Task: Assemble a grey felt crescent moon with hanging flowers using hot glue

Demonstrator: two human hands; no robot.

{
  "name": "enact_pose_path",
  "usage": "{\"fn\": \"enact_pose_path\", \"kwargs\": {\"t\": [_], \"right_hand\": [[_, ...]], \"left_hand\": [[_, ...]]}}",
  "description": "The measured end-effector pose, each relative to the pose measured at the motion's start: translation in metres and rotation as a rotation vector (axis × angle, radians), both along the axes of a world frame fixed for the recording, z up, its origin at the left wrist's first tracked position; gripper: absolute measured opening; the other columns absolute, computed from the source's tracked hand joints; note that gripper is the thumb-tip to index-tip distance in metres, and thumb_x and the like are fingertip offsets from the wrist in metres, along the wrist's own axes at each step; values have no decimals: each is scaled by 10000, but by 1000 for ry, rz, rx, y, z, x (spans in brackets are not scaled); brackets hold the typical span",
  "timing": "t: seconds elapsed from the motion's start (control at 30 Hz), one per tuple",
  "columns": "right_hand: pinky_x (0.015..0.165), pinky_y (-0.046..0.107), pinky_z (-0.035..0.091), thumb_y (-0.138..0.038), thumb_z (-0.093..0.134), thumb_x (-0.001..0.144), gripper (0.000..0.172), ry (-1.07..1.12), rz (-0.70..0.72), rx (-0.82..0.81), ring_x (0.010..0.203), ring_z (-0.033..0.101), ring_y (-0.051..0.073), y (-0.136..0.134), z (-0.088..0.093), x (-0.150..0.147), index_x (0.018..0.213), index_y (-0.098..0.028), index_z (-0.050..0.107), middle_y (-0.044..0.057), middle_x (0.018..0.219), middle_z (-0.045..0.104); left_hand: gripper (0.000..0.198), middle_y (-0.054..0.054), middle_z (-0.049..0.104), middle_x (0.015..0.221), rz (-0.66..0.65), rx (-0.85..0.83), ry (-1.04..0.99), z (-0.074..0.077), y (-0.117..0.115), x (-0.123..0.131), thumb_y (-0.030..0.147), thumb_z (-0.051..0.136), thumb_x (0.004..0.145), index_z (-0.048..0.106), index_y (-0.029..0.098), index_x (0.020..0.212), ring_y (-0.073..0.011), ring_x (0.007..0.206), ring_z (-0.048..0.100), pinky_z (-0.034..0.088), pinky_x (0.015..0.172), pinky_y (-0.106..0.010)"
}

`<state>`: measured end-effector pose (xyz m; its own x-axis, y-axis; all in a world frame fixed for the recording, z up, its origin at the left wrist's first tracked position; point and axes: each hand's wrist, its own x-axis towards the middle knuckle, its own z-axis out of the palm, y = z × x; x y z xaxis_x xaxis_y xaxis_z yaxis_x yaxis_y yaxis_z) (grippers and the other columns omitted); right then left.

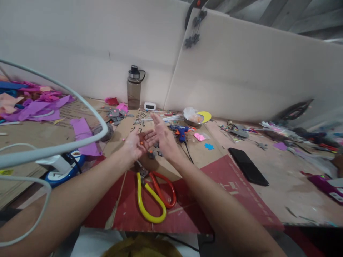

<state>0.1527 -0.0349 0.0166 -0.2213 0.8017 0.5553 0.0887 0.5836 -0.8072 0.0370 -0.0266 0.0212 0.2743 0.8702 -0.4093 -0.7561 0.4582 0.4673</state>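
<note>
My left hand (135, 145) is turned palm up above the cardboard, fingers stretched out toward the right. A small orange bit (142, 143) shows at its fingers; I cannot tell whether it rests on them. Close beside it, my right hand (164, 138) is raised on edge with extended fingers and nothing visible in it. The fingertips of the two hands overlap in view. Below them lie large scissors (155, 218) with one yellow and one red handle, their blades partly hidden. Small grey pieces (152, 154) lie under the hands.
A blue glue gun (182, 132), a bowl (193, 120) and a blue felt flower (209, 146) lie beyond. A bottle (134, 89) stands near a small clock (149, 106). A black phone (248, 166) lies right. A pale curved tube (66, 150) crosses the left foreground.
</note>
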Motion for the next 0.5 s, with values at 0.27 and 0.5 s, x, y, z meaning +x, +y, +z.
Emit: {"fn": "enact_pose_path", "kwargs": {"t": [0.27, 0.5], "right_hand": [[944, 362, 502, -445, 429, 927, 305, 840, 191, -541, 947, 660, 163, 11, 8, 25, 896, -193, 597, 43, 909, 689], [972, 366, 494, -411, 345, 962, 351, 972, 290, -568, 949, 667, 157, 6, 22, 26, 896, -171, 592, 63, 903, 702]], "left_hand": [[206, -10, 535, 568, -7, 71, 261, 9, 0, -6, 148, 425, 911, 557, 98, 760, -51, 388, 474, 290, 288, -97], [325, -78, 614, 680, -371, 161, 470, -7, -7, 4, 341, 466, 915, 602, 73, 791, -52, 388, 478, 254, 269, -111]]}}
